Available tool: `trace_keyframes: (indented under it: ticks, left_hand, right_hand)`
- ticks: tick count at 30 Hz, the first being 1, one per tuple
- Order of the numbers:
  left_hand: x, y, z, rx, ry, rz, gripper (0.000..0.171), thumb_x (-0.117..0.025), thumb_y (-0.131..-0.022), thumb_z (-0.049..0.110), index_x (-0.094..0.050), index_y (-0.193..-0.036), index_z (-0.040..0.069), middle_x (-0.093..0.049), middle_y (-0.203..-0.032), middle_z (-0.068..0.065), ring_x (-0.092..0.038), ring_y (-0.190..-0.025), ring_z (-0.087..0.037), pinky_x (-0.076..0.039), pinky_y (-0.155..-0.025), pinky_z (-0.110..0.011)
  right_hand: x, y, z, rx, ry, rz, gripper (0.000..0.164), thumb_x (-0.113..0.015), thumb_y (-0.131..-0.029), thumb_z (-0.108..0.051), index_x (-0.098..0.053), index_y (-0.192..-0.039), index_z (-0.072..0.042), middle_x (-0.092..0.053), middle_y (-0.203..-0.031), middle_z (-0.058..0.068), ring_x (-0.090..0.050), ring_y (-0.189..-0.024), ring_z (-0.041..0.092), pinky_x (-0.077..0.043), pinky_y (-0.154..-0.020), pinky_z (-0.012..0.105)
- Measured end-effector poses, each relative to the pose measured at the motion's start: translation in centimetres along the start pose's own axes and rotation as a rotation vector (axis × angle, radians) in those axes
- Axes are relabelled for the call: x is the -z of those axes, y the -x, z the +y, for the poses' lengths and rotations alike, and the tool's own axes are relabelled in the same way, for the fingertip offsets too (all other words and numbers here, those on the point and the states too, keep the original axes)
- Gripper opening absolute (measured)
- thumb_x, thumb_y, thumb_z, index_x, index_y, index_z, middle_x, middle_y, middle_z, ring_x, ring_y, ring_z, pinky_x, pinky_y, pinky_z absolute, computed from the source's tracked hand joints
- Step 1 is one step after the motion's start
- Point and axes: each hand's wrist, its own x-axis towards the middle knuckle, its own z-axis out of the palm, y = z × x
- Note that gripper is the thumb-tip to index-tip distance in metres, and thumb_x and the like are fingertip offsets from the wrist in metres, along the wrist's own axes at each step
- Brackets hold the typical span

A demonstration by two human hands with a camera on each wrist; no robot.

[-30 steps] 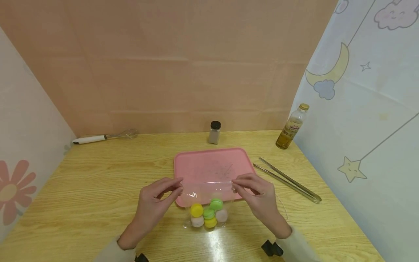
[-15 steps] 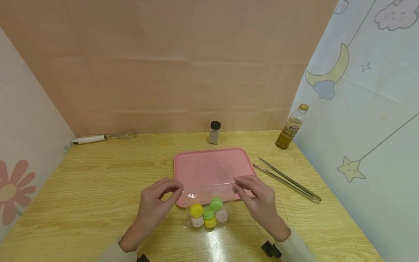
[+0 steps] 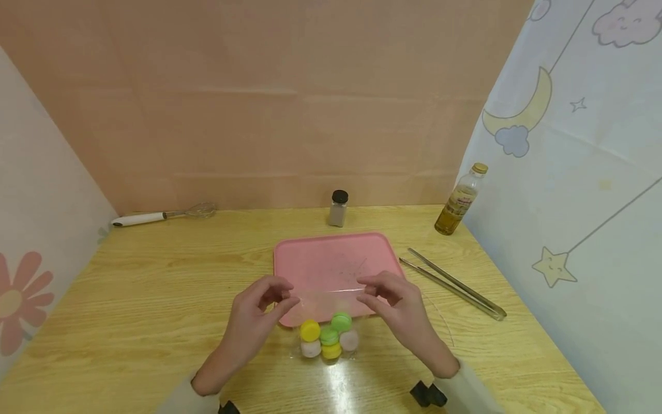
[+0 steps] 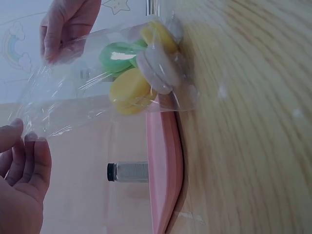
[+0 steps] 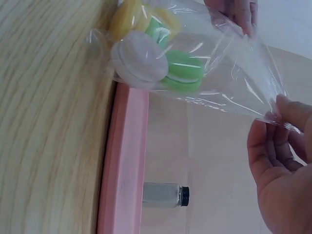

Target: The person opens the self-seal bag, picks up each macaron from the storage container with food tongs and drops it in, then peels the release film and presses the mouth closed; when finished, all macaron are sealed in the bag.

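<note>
A clear plastic bag (image 5: 229, 83) stands with its bottom at the table, holding several macarons: yellow (image 3: 310, 330), green (image 3: 341, 322) and pale pink ones (image 3: 349, 341). My left hand (image 3: 253, 310) pinches one upper corner of it between thumb and fingers. At the opposite upper corner my right hand (image 3: 395, 307) does the same, with the thumb (image 5: 292, 109) on the film. The bag's top edge is stretched between the two hands, over the near part of a pink tray (image 3: 331, 253).
Metal tongs (image 3: 455, 284) lie right of the tray, near a thin white tie (image 3: 445, 322). Behind the tray stands a small jar with a black lid (image 3: 338, 210). A bottle of amber liquid (image 3: 457, 204) is at the back right, a whisk (image 3: 150, 218) at the back left.
Both hands have come closer together along the bag's top edge, and their thumbs and fingers look more spread in the head view. The macarons have stayed in place.
</note>
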Motion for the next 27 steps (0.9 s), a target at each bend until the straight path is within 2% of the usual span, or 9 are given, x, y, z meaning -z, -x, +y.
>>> trace_keyframes:
  ticks: [4, 8, 11, 15, 19, 23, 27]
  left_hand:
    - [0.2, -0.2, 0.1, -0.038, -0.066, 0.0, 0.019, -0.08, -0.085, -0.001, -0.072, -0.098, 0.011, -0.069, -0.09, 0.005, -0.066, -0.08, -0.013, -0.057, -0.074, -0.025]
    - [0.4, -0.3, 0.2, -0.076, -0.073, -0.011, 0.018, -0.08, -0.084, -0.002, -0.074, -0.094, 0.012, -0.07, -0.09, 0.005, -0.067, -0.08, -0.012, -0.056, -0.075, -0.023]
    - [0.4, -0.3, 0.2, -0.082, -0.067, -0.012, 0.021, -0.08, -0.084, -0.003, -0.075, -0.092, 0.016, -0.071, -0.09, 0.006, -0.067, -0.08, -0.012, -0.056, -0.075, -0.024]
    - [0.5, -0.2, 0.3, -0.073, -0.06, -0.034, 0.022, -0.078, -0.086, -0.002, -0.073, -0.093, 0.018, -0.069, -0.092, 0.007, -0.066, -0.081, -0.013, -0.056, -0.074, -0.024]
    - [0.4, -0.3, 0.5, -0.101, -0.098, -0.074, 0.021, -0.076, -0.09, 0.001, -0.071, -0.099, 0.019, -0.065, -0.091, 0.009, -0.061, -0.078, -0.011, -0.054, -0.069, -0.024]
    - [0.2, -0.5, 0.6, -0.149, -0.168, -0.104, 0.019, -0.08, -0.088, 0.007, -0.073, -0.102, 0.018, -0.062, -0.088, 0.011, -0.057, -0.073, -0.008, -0.05, -0.063, -0.025]
    - [-0.2, -0.9, 0.6, -0.203, -0.214, -0.12, 0.016, -0.084, -0.084, 0.013, -0.076, -0.097, 0.017, -0.058, -0.084, 0.014, -0.053, -0.07, -0.007, -0.046, -0.059, -0.024]
  right_hand:
    - [0.2, 0.0, -0.3, -0.036, 0.106, 0.006, 0.019, -0.076, -0.085, 0.008, -0.075, -0.095, -0.009, -0.07, -0.087, 0.002, -0.065, -0.075, 0.014, -0.055, -0.065, 0.025]
    - [0.3, 0.0, -0.6, -0.049, 0.175, 0.02, 0.017, -0.078, -0.085, 0.003, -0.075, -0.089, -0.012, -0.07, -0.085, -0.002, -0.066, -0.072, 0.014, -0.056, -0.062, 0.025]
    - [0.4, 0.1, -0.7, -0.075, 0.142, 0.007, 0.011, -0.078, -0.087, 0.0, -0.074, -0.089, -0.01, -0.07, -0.086, -0.002, -0.066, -0.072, 0.014, -0.056, -0.061, 0.025]
    - [0.6, 0.0, -0.9, -0.083, 0.047, -0.056, 0.003, -0.074, -0.092, -0.004, -0.071, -0.092, -0.005, -0.067, -0.088, 0.002, -0.062, -0.074, 0.015, -0.056, -0.065, 0.026]
    - [0.7, -0.2, -1.2, -0.075, 0.02, -0.116, 0.013, -0.073, -0.091, 0.001, -0.07, -0.1, -0.007, -0.064, -0.092, 0.005, -0.056, -0.076, 0.016, -0.052, -0.067, 0.027]
    - [0.3, -0.9, -1.5, -0.055, 0.129, -0.169, 0.025, -0.079, -0.089, -0.005, -0.071, -0.109, -0.017, -0.063, -0.093, 0.0, -0.052, -0.074, 0.014, -0.047, -0.064, 0.028]
    - [-0.5, -2.0, -2.1, 0.031, 0.307, -0.243, 0.023, -0.083, -0.087, -0.021, -0.073, -0.107, -0.021, -0.061, -0.087, -0.007, -0.051, -0.073, 0.01, -0.045, -0.063, 0.03]
